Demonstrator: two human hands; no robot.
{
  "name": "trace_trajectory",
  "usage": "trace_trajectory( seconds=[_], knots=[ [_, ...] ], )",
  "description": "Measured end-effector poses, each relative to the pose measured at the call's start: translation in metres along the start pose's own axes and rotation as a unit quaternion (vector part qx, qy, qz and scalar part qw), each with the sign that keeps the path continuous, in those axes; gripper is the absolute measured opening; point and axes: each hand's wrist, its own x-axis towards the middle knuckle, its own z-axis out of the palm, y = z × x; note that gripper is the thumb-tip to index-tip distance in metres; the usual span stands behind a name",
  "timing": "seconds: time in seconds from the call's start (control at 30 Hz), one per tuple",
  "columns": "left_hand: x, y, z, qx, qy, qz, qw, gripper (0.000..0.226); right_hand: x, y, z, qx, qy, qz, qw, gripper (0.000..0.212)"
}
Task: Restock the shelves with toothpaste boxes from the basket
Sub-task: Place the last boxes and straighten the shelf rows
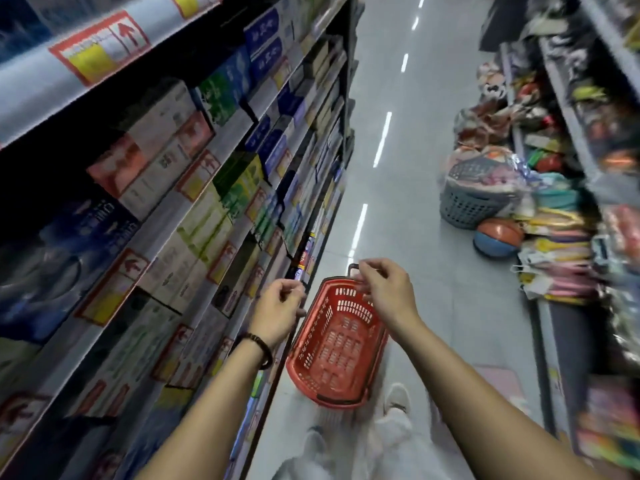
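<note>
hands first: the left hand (pixel 280 306) has its fingers curled in, thumb against forefinger, with nothing visible in it. the right hand (pixel 386 292) is curled too, its fingertips right at the upright black handle (pixel 352 266), and from where i stand i cannot tell whether it pinches the handle or only hangs beside it.

the red basket (pixel 337 348) sits on the floor (pixel 398 237), below and between the two hands. its long axis runs away from the person, along the aisle and parallel to the shelves (pixel 221 143). the right hand is over its far rim and looks the nearer one; the left is over its left edge, close to the shelf fronts. i see only bare mesh inside it. the toothpaste boxes (pixel 156 143) in view are those packed in rows on the shelves to the left, so any placing goes leftward.

across the pale tiled aisle, a grey hamper (pixel 467 206) and a ball (pixel 497 239) lie at the foot of a crowded rack.
</note>
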Motion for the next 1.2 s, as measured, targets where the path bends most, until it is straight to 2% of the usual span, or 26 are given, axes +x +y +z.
trace_trajectory(
  seconds=[0.07, 0.17, 0.3, 0.47, 0.63, 0.83, 0.93, 1.2],
  knots=[
    [-0.001, -0.009, 0.004, -0.005, -0.014, -0.020, 1.000, 0.006, -0.006, 0.015, -0.006, 0.013, 0.020, 0.027, 0.999, 0.030],
    [0.002, -0.015, 0.008, -0.002, -0.022, -0.032, 0.999, 0.008, -0.007, 0.034, -0.016, 0.047, 0.047, 0.050, 0.997, 0.013],
    [0.003, -0.028, 0.014, 0.011, -0.015, -0.036, 0.999, 0.009, -0.002, 0.076, -0.029, 0.037, 0.055, 0.081, 0.995, 0.029],
    [0.011, -0.056, 0.023, 0.033, 0.003, -0.022, 0.999, 0.009, 0.011, 0.130, -0.038, 0.027, 0.040, 0.078, 0.996, 0.040],
    [0.025, -0.096, 0.022, 0.046, 0.009, -0.022, 0.999, 0.007, 0.014, 0.164, -0.040, 0.017, 0.042, 0.063, 0.997, 0.040],
    [0.072, -0.169, 0.015, 0.048, 0.025, -0.038, 0.998, 0.004, 0.033, 0.215, -0.023, 0.000, 0.053, 0.057, 0.997, 0.026],
    [0.099, -0.216, 0.013, 0.063, 0.030, -0.040, 0.997, 0.009, 0.048, 0.264, -0.008, -0.022, 0.065, 0.062, 0.996, 0.009],
    [0.176, -0.360, 0.026, 0.155, 0.010, -0.048, 0.987, 0.032, 0.092, 0.417, 0.045, -0.071, 0.125, 0.100, 0.985, 0.017]
  ],
)
